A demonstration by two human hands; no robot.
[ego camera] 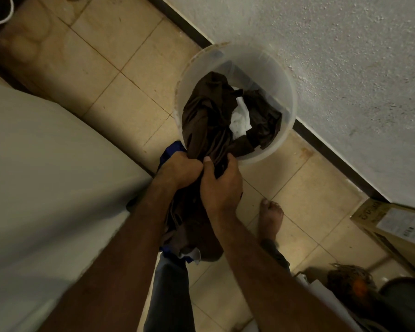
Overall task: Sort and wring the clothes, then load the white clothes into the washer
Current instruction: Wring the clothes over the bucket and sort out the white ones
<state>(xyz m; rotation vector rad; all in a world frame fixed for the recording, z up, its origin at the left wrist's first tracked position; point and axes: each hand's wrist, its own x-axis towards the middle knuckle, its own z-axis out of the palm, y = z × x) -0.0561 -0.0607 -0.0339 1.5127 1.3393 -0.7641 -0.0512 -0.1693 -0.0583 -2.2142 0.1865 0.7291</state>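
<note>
A translucent white bucket (285,92) stands on the tiled floor against the wall. A dark brown garment (209,109) trails out of it toward me, and a white cloth (240,118) shows between its folds inside the bucket. My left hand (180,168) and my right hand (219,188) both grip the brown garment just in front of the bucket's near rim, side by side. The rest of the garment hangs bunched below my hands. A blue cloth (170,152) peeks out behind my left hand. The white washer (46,176) fills the left side.
A rough white wall (345,68) with a dark skirting runs diagonally on the right. A cardboard box (398,226) sits at the right edge, with a dark tangled heap and a dark round container (403,291) below it. My bare foot (271,216) rests on the beige tiles.
</note>
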